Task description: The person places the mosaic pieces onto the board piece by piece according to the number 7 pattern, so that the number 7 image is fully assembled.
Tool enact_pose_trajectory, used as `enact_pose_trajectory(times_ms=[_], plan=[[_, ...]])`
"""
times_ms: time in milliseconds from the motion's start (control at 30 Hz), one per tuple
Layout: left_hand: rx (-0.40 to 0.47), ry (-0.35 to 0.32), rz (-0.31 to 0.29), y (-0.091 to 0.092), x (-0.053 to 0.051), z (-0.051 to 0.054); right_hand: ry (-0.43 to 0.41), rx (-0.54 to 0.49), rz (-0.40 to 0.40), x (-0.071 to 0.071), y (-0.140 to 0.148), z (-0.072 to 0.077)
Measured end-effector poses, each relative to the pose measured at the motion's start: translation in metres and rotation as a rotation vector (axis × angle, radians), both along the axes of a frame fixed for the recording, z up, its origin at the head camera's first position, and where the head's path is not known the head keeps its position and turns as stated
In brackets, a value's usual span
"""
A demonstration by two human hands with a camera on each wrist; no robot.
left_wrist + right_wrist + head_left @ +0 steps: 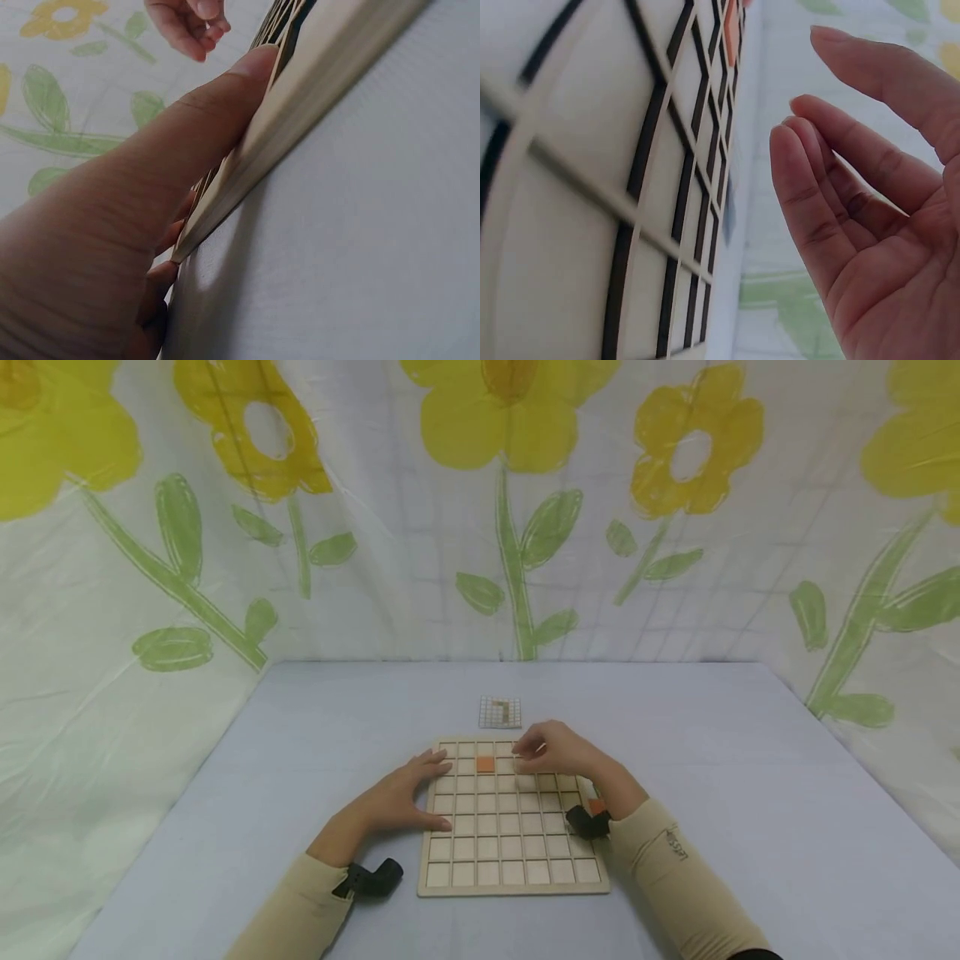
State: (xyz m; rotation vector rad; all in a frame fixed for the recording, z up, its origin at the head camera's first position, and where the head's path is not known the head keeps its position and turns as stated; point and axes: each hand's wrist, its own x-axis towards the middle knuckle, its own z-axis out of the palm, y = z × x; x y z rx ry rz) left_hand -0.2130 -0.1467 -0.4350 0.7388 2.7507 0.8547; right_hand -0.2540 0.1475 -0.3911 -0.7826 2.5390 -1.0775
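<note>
- Your left hand (401,796) rests on the left edge of a square, pale wooden board divided by raised strips into a seven-by-seven grid (487,824). Its thumb and fingers are spread and touch the rim, without clasping the board.
- Your right hand (562,750) hangs over the far right part of the board, its fingers loosely bent; the right wrist view shows its fingertips apart from the surface. Its grip is released, with nothing between the fingers.
- A flat, square orange tile (485,765) sits in the board, second row from the far edge, third column from the left.
- Another orange piece (596,807) lies just beside the board's right edge, partly hidden by your right wrist.
- A small white card printed with a grid and a few coloured squares (499,712) lies just beyond the far edge of the board.
- Small dark lettering (677,845) marks your beige right sleeve (693,885); it is too small to read with certainty.
- A black device is strapped at each wrist.
- The pale tabletop (360,718) meets a white curtain (375,552) printed with yellow flowers and green leaves.
</note>
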Motion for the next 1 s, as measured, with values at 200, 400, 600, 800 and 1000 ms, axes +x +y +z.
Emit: enact_pose_trajectory(times_ms=[200,400,600,800,1000], plan=[[0.006,0.005,-0.002,0.0,0.0,0.0,-0.006,0.003,-0.026,0.008,0.019,0.001],[0.002,0.013,-0.004,0.0,0.0,0.0,0.005,0.007,-0.027,0.016,0.035,0.002],[0.005,0.009,-0.004,0.0,0.0,0.0,0.017,0.02,-0.011,0.029,0.049,0.002],[0.002,0.013,0.0,0.0,0.001,0.0,0.057,0.054,-0.03,0.04,0.063,0.001],[-0.01,0.014,0.014,0.001,0.001,-0.001,0.059,0.077,-0.055,0.052,0.075,0.002]])
